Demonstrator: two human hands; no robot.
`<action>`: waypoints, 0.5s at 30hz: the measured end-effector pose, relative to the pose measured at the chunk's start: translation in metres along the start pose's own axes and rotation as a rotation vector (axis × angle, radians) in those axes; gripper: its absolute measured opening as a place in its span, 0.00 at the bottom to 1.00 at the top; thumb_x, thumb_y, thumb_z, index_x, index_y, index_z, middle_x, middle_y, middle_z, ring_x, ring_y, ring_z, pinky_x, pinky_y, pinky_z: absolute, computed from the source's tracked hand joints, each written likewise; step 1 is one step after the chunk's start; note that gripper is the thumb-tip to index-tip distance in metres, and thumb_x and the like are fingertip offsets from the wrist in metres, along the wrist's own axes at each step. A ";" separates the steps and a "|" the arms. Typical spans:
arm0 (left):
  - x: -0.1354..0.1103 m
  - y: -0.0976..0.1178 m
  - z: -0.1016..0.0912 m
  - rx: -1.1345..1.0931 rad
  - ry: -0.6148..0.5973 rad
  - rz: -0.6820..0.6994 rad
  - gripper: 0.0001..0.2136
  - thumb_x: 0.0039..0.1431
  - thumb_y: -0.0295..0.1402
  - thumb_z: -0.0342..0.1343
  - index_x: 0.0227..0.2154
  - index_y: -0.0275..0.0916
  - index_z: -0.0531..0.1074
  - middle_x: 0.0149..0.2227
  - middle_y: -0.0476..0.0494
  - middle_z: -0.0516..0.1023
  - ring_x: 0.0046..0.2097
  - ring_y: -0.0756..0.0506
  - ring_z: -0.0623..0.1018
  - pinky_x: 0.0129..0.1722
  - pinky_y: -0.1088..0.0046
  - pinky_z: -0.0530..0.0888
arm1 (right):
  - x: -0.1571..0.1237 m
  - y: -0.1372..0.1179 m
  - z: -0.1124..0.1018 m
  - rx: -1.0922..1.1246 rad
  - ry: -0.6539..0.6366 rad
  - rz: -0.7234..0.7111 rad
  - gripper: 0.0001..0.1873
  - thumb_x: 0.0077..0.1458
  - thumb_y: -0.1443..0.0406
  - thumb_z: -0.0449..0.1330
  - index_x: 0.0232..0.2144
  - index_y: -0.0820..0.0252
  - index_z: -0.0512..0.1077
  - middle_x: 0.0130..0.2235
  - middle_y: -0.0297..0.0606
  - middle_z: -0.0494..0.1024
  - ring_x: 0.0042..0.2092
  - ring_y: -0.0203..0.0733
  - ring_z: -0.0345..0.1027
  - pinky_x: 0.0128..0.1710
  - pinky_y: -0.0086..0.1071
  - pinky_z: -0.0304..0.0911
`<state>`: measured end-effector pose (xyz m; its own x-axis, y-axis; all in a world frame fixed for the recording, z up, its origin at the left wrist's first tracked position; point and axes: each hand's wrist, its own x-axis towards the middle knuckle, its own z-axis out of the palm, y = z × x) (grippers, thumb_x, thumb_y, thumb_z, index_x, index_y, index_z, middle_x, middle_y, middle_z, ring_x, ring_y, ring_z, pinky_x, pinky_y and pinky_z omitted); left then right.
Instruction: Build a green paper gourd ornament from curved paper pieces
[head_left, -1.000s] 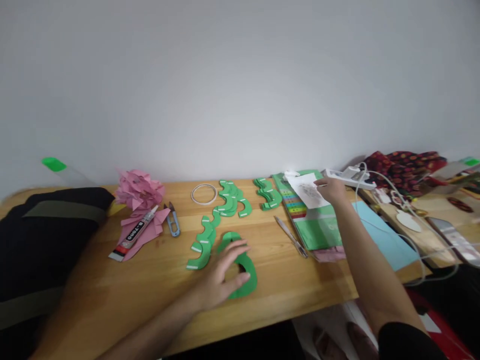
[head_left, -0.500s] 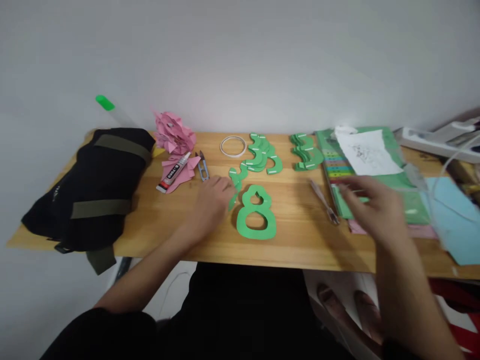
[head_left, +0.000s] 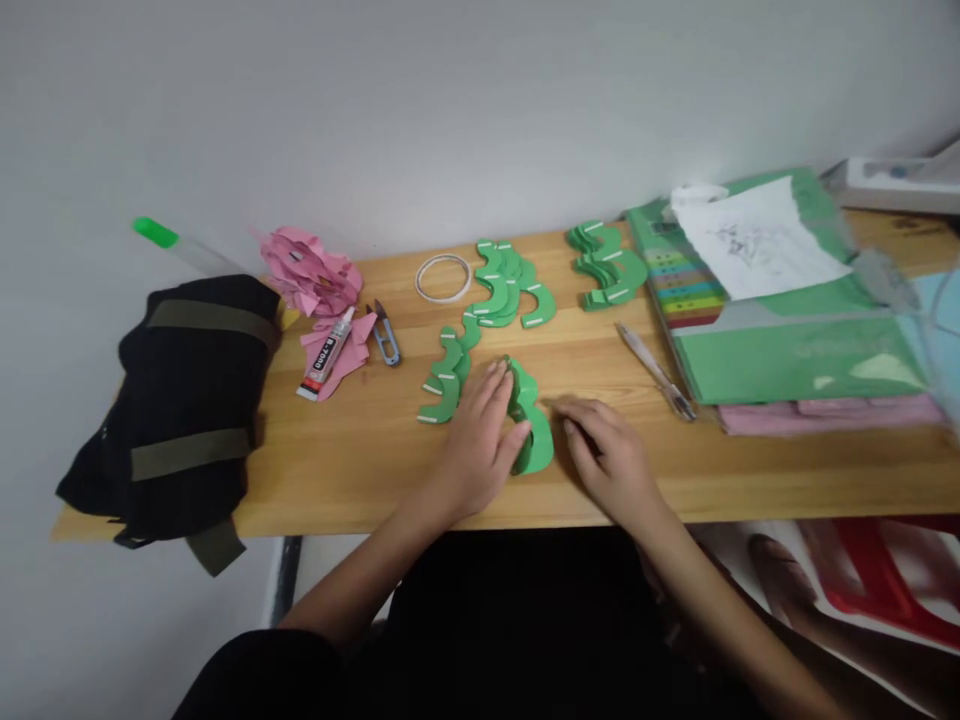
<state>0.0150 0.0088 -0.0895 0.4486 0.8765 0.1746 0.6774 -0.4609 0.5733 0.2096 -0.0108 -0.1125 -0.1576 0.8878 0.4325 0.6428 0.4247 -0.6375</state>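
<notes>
My left hand [head_left: 480, 440] is closed around the left part of a green paper figure eight [head_left: 536, 440], its thumb over the middle. The figure stands partly raised and bent, with its left side hidden. Just to its right, my right hand [head_left: 611, 460] hovers low at the table with loosely curled fingers, thumb and index a little apart. I see nothing between them. Left of my left hand lie wavy green paper pieces [head_left: 448, 375] with white strips. Further back are a stack of similar green pieces [head_left: 499, 285] and another green stack [head_left: 607, 265].
On the left are a black bag [head_left: 195, 400], pink paper scraps [head_left: 311, 270], a glue tube [head_left: 328, 355] and thread snips [head_left: 387, 335]. A tape roll [head_left: 443, 279] lies near the wall. Rightward are a pen [head_left: 655, 370], a green folder [head_left: 795, 360] and a white sketch sheet [head_left: 757, 240].
My right hand has come left from the folder to beside the figure eight. My left hand has moved right onto the figure, which was lying spread flat. The view has shifted.
</notes>
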 end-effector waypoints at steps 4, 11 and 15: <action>0.008 0.017 0.021 0.155 -0.062 -0.044 0.36 0.67 0.52 0.39 0.65 0.24 0.46 0.68 0.20 0.47 0.70 0.33 0.48 0.65 0.47 0.56 | -0.002 0.003 -0.001 0.041 -0.002 0.054 0.15 0.60 0.71 0.50 0.45 0.58 0.72 0.42 0.44 0.80 0.44 0.45 0.75 0.43 0.43 0.72; 0.019 0.026 0.043 0.358 -0.072 -0.181 0.41 0.63 0.55 0.43 0.63 0.20 0.48 0.67 0.16 0.46 0.69 0.28 0.48 0.65 0.46 0.55 | -0.002 0.003 -0.004 0.138 -0.002 0.116 0.18 0.59 0.72 0.47 0.46 0.57 0.73 0.41 0.42 0.80 0.45 0.43 0.74 0.45 0.41 0.71; 0.025 0.031 0.040 0.394 -0.138 -0.211 0.45 0.61 0.57 0.45 0.63 0.17 0.49 0.67 0.13 0.43 0.69 0.26 0.45 0.66 0.43 0.50 | -0.003 0.002 -0.005 0.187 -0.018 0.161 0.19 0.60 0.71 0.46 0.47 0.56 0.72 0.42 0.42 0.79 0.45 0.42 0.74 0.44 0.41 0.71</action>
<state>0.0705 0.0108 -0.0998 0.3328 0.9423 -0.0368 0.9199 -0.3158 0.2324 0.2152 -0.0135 -0.1115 -0.0785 0.9491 0.3052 0.5107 0.3012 -0.8053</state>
